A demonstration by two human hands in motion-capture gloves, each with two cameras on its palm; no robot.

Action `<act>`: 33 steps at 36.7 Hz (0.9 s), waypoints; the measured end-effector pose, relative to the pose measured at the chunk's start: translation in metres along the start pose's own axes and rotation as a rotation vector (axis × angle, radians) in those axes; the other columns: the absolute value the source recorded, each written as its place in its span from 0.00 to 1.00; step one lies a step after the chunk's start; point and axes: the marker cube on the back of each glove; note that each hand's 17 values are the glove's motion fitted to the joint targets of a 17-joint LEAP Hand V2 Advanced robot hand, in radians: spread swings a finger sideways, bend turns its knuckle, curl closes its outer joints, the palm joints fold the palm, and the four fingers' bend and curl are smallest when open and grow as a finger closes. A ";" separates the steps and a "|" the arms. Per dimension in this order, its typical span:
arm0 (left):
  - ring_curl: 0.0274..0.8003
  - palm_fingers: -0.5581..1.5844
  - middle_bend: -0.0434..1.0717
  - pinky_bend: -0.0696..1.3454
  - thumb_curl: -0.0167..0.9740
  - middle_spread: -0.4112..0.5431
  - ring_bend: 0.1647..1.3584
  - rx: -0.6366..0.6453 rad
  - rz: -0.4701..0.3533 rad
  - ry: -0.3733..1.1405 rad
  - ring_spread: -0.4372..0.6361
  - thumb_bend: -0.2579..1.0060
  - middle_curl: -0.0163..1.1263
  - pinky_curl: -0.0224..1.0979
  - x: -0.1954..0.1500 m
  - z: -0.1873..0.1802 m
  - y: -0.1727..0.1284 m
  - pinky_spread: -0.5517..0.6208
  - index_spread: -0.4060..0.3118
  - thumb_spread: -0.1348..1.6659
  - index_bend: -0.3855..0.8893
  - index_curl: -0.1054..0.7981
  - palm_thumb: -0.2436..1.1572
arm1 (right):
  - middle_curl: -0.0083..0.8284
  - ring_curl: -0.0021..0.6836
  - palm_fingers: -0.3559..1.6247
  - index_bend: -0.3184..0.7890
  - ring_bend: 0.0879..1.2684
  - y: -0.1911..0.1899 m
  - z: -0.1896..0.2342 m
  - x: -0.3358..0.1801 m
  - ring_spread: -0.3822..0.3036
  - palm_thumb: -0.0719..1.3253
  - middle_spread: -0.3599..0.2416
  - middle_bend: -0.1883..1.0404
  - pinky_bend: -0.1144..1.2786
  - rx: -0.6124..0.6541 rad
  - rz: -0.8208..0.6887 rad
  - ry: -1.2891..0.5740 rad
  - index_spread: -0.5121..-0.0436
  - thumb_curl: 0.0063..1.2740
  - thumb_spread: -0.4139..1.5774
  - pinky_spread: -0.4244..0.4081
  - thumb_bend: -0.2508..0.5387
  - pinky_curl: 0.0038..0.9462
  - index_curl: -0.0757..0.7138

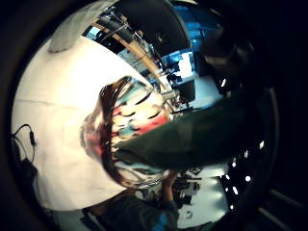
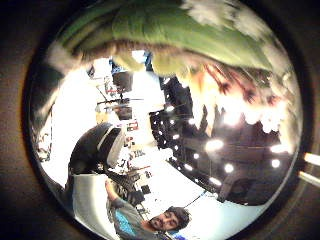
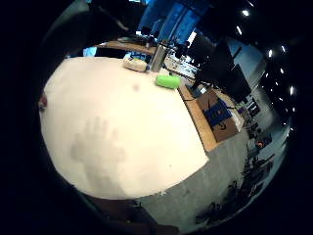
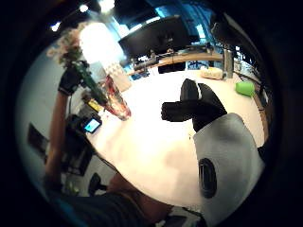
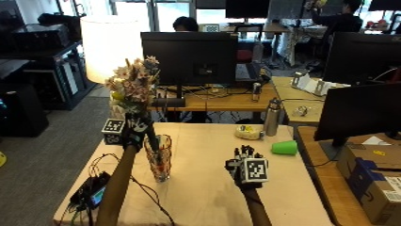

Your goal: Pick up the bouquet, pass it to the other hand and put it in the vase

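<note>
Above the vase (image 5: 158, 157), your left hand (image 5: 134, 129) grips the bouquet (image 5: 134, 84) by its stems, whose tips look just inside the rim. Lower them off-centre and they may tip the glass. Right hand (image 5: 247, 167) hovers spread over the table (image 5: 206, 197).

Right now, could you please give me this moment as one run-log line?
left hand: holds bouquet, stems entering vase | right hand: open, above table | bouquet not released

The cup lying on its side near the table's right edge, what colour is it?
Bright green. The cup shows best in the outside view, beside the steel bottle.
</note>
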 end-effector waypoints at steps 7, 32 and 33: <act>0.56 0.35 0.29 0.40 0.50 0.37 0.46 -0.108 -0.036 -0.206 0.35 0.17 0.43 0.40 -0.031 -0.001 0.020 0.64 0.54 0.57 0.28 0.52 0.53 | 0.48 0.51 0.53 0.43 0.15 -0.004 -0.003 0.000 0.63 0.57 0.56 0.30 0.27 0.035 -0.005 0.009 0.45 0.42 0.79 0.86 0.30 0.36 0.58; 0.38 0.42 0.21 0.29 0.36 0.52 0.36 0.037 -0.005 -0.587 0.58 0.18 0.34 0.31 -0.026 -0.084 0.077 0.84 0.51 0.59 0.41 0.49 0.33 | 0.45 0.52 0.53 0.44 0.13 -0.007 -0.018 -0.020 0.65 0.58 0.58 0.29 0.23 0.081 -0.029 -0.038 0.45 0.39 0.79 0.87 0.30 0.37 0.58; 0.38 0.42 0.21 0.29 0.35 0.52 0.36 0.050 0.005 -0.559 0.58 0.18 0.34 0.31 -0.022 -0.086 0.080 0.84 0.52 0.59 0.40 0.49 0.33 | 0.45 0.52 0.53 0.44 0.12 -0.008 -0.018 -0.021 0.65 0.58 0.58 0.30 0.23 0.088 -0.032 -0.035 0.45 0.39 0.79 0.88 0.30 0.37 0.58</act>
